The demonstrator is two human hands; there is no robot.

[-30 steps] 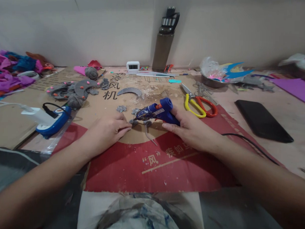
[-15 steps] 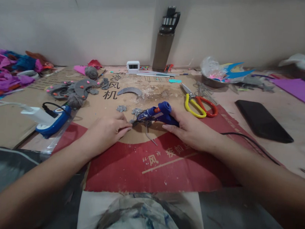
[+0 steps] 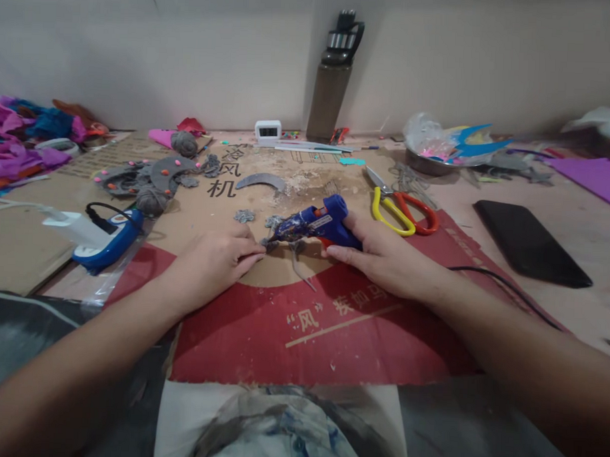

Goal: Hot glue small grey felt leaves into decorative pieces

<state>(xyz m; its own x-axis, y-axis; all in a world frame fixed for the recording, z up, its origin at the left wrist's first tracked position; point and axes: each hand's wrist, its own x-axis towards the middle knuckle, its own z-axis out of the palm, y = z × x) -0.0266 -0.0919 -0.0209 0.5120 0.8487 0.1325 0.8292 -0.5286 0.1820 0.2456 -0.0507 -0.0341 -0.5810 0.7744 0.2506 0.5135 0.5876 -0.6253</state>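
Note:
My right hand (image 3: 379, 254) is wrapped round a blue hot-glue gun (image 3: 315, 222) whose nozzle points left and down at a small grey felt piece (image 3: 270, 242) on the cardboard sheet (image 3: 332, 323). Fingers of my left hand (image 3: 211, 262) are pinched together at the edge of that felt piece, right by the nozzle. The gun's black cord (image 3: 503, 285) runs off to the right past my forearm. Two more small grey felt flowers (image 3: 244, 216) lie just beyond the hands.
Yellow-and-red scissors (image 3: 403, 208) and a black phone (image 3: 527, 243) lie to the right. A blue device with a white charger (image 3: 102, 238) sits left. Grey felt shapes (image 3: 151, 180), a bottle (image 3: 335, 79), a small clock (image 3: 267, 130), a metal bowl (image 3: 430, 159) and coloured scraps (image 3: 22, 142) line the back.
The glue gun dipped a little lower half a second ago and is now tilted back up slightly; both hands stay at the same felt piece.

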